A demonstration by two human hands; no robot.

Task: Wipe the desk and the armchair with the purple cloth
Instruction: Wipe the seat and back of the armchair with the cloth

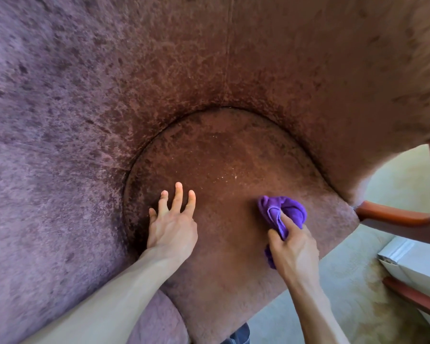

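The armchair fills the head view, its mottled brown-mauve velvet back curving around the rounded seat cushion. My right hand grips the bunched purple cloth and holds it down on the right part of the seat. My left hand rests flat on the left part of the seat with its fingers spread. Small pale specks lie on the cushion just beyond the cloth.
A reddish wooden arm or leg of the chair sticks out at the right. Pale carpet shows below the seat's front edge. A white box-like object and another red wooden piece stand at the lower right.
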